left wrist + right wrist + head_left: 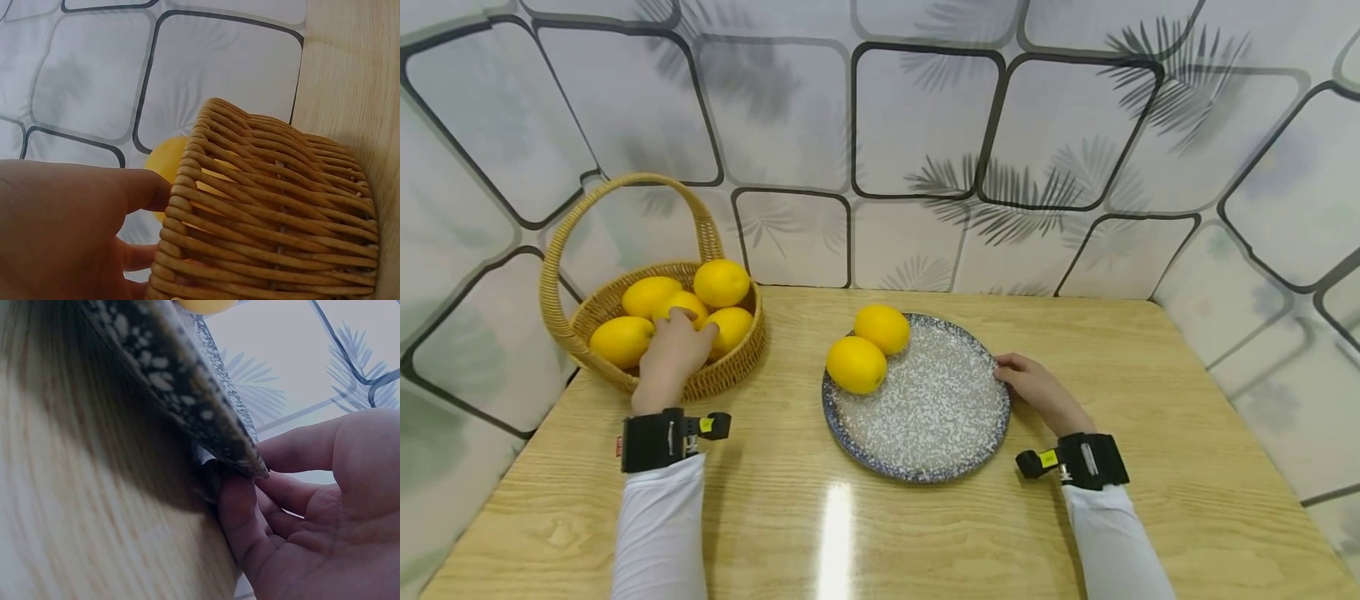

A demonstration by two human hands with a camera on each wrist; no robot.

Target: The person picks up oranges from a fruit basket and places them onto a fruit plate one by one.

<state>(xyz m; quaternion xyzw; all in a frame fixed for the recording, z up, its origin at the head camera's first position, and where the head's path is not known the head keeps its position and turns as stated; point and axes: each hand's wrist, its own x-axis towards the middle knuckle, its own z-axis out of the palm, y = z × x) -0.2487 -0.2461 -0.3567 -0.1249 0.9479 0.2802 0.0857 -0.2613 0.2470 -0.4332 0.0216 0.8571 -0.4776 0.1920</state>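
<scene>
My left hand [676, 350] reaches over the near rim of a wicker basket [741, 360] into several yellow lemons [622, 342]. Its fingers lie among the lemons, near a middle lemon [683, 305] and a lemon [730, 327] at the right. In the left wrist view the woven basket wall [269, 206] hides the fingertips, so any grip there is unclear. A speckled grey plate [932, 408] with a dark blue rim bears two lemons [856, 364] at its left edge. At the plate's right rim my right hand [1036, 387] pinches the edge between thumb and fingers [294, 450].
The basket's tall arched handle [553, 250] rises at its left and back. All stands on a light wooden table [775, 517]. Patterned wall panels [925, 125] close off the back and sides.
</scene>
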